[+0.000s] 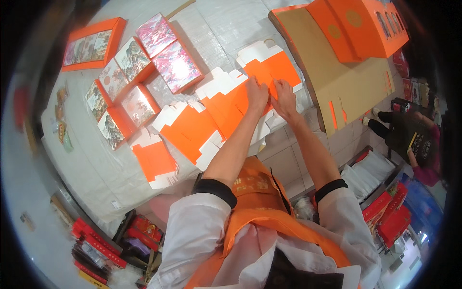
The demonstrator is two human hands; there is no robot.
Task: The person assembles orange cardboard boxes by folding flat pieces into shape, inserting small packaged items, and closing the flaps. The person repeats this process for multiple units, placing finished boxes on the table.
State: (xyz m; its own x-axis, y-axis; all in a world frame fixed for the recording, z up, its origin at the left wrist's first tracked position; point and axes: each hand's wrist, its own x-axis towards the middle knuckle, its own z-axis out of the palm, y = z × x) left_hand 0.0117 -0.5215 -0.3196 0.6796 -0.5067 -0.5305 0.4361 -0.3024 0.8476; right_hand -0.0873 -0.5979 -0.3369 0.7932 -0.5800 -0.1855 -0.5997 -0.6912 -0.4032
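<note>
Both hands meet at one flat orange-and-white carton blank [269,72] lying on the desk [96,159], which is covered in a pale sheet. Left hand [256,94] is curled narrow, fingers pressed on the blank's near edge, apparently pinching a flap; right hand [284,98] sits just beside it, fingers likewise bent down onto the same edge. Whether either hand fully grips the card or only presses it, cannot tell. Step in hand, by my reading: folding or creasing a flap of this blank, early in forming it into a box. Three more unfolded blanks [192,130] lie in a row to the person's left, overlapping slightly, untouched. Further left, picture-lidded gift boxes [130,72] stand grouped. A brown cardboard sheet [346,82] with large orange boxes [361,24] on it lies to the right. The next move likely calls for a firm fold along the crease, one hand steadying the panel while the other turns the flap.
</note>
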